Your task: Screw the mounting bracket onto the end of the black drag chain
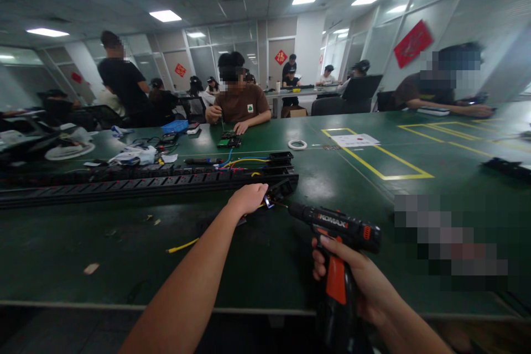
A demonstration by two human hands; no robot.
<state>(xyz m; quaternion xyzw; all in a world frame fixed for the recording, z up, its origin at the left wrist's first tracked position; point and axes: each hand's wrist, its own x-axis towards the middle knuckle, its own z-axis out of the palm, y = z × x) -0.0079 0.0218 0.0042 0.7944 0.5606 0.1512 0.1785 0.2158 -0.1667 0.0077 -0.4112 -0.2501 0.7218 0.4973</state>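
A black and orange cordless drill [348,227] is gripped by its handle in my right hand [344,265]. Its long bit points left, with the tip by a small black housing [282,190] that shows a bright metal piece. My left hand [249,198] is closed on that housing; its fingertips are largely hidden. A yellow wire [182,245] lies on the green table [133,276] and runs behind my left forearm. Just beyond my left hand are long black socket strips [166,185], with blue and yellow wires at their right end.
Across the table, a person [240,99] works on a green circuit board [229,140]. A white tape roll [297,144], a paper sheet [355,140] and a dark screwdriver [203,161] lie on the table. Cables and a blue tray [175,126] are far left. Another person [440,80] sits right.
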